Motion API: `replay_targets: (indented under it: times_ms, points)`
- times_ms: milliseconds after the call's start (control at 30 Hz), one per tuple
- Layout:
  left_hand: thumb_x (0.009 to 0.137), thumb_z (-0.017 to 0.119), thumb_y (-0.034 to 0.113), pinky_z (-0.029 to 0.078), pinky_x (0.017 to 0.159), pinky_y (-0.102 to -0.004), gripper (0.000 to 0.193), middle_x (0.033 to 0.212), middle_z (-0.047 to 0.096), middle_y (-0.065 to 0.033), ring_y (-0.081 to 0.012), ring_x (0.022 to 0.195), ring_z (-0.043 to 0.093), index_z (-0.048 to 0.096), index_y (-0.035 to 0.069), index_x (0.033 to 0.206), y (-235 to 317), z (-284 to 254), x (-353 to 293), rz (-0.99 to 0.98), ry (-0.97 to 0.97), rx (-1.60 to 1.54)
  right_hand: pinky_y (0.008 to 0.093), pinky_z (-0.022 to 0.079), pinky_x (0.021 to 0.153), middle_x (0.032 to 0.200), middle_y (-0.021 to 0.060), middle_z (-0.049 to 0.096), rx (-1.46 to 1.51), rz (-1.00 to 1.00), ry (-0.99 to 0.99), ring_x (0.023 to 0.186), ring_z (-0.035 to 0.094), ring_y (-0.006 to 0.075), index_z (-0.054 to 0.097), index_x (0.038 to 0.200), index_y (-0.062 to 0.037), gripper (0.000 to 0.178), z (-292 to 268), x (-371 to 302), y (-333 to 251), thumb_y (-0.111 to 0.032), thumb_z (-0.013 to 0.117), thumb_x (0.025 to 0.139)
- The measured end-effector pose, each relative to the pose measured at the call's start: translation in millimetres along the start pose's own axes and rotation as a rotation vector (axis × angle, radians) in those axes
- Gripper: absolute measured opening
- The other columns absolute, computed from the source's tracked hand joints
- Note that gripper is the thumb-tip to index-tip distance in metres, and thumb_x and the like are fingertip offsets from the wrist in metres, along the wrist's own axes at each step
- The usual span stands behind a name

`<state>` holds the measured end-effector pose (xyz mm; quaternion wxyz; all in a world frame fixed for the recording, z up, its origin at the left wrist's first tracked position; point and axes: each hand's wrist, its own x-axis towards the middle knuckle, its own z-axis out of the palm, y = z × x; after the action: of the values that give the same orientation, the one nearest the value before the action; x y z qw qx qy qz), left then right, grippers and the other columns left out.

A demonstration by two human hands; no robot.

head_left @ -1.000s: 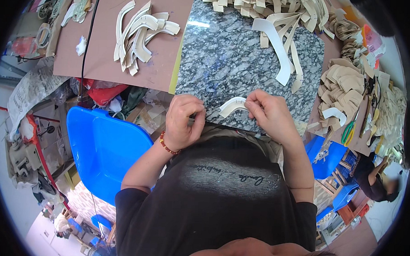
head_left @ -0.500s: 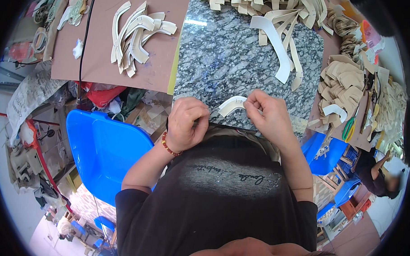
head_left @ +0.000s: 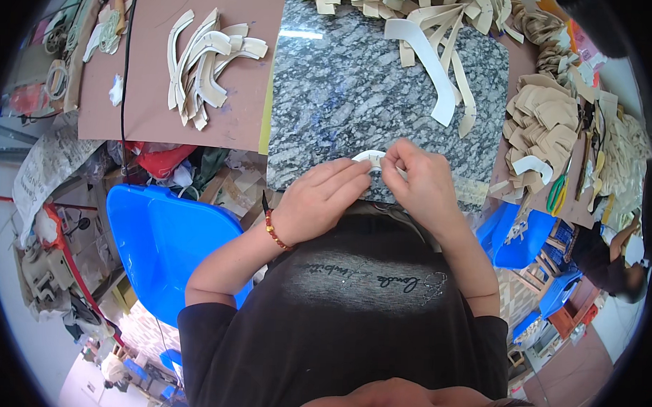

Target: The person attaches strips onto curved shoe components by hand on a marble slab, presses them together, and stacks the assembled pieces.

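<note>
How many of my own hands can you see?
2: your left hand, over part of the curved white strip, and your right hand, at its right end.

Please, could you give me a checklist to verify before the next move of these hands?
1. Right hand at the curved piece: ok, thumb and fingers pinch its right end.
2. Left hand at the piece: ok, fingers reach its left part.
3. Piece fully visible: not ok, fingers cover parts.
4. Piece flat against the stone slab: cannot tell.
5. Long white strip apart from both hands: ok.
</note>
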<state>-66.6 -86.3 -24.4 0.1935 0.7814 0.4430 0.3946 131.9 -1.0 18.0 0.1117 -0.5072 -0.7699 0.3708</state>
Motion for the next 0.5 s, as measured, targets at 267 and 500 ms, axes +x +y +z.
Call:
replay_targets:
  times_ms: [267, 500]
  points:
    - [0.082, 0.066, 0.005, 0.056, 0.094, -0.0376, 0.035, 0.129, 0.066, -0.0137, -0.0293, 0.111, 0.064, 0.065, 0.001, 0.117, 7.2, -11.2, 28.6, 0.021, -0.286, 0.236, 0.0276, 0.049, 0.056, 0.071, 0.0055, 0.069, 0.153, 0.059, 0.016, 0.060, 0.064, 0.0113, 0.069, 0.096, -0.0002, 0.017, -34.3, -24.0, 37.3, -0.014, 0.076, 0.090]
    - [0.088, 0.063, 0.013, 0.055, 0.087, -0.0339, 0.037, 0.115, 0.064, -0.0101, -0.0246, 0.104, 0.061, 0.064, 0.004, 0.123, 8.7, 2.7, 45.5, 0.095, -0.331, 0.394, 0.0221, 0.049, 0.058, 0.071, 0.0019, 0.068, 0.268, 0.187, 0.215, 0.061, 0.060, 0.0044, 0.070, 0.092, 0.0006, 0.013, -29.1, -40.3, 49.3, -0.011, 0.076, 0.091]
